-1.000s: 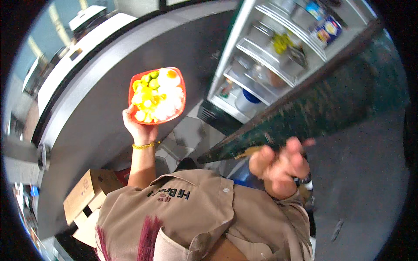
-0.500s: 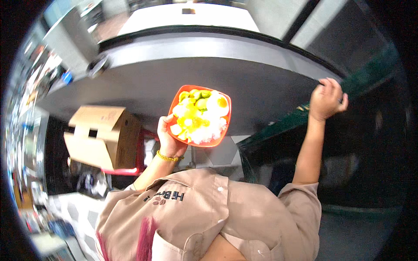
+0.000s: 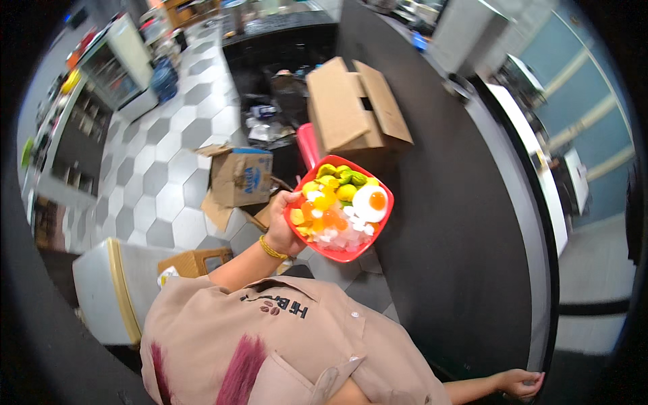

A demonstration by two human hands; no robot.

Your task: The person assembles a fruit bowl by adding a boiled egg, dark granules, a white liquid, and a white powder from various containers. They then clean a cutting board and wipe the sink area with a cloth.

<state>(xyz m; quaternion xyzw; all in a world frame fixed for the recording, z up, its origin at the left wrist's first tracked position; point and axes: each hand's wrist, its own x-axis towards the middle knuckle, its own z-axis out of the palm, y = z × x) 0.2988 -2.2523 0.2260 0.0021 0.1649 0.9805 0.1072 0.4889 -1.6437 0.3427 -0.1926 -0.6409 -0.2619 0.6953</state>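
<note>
My left hand (image 3: 281, 227) grips a square red bowl (image 3: 341, 256) by its left side and holds it up in front of me, fingers partly hidden beneath it. Heaped in the bowl are yellow and green pieces, orange pieces, pale icy chunks, and a white round with an orange centre (image 3: 370, 202) that looks like an egg. Away at the lower right, my right hand (image 3: 521, 383) is by the rim of the dark counter (image 3: 459, 223), fingers loosely bent and partly apart, with nothing seen in it.
Beyond the bowl an open cardboard box (image 3: 337, 101) stands beside the counter. A smaller torn carton (image 3: 244, 177) sits on the hexagon-tiled floor (image 3: 185, 182). A pale cabinet (image 3: 104, 290) is at left, with a glass-fronted fridge (image 3: 115, 71) and a blue water bottle (image 3: 164, 79) farther back.
My view has swung left, bringing the tiled floor and fridge in. The bowl stays in my left hand. My right hand now appears lower, by the counter's rim.
</note>
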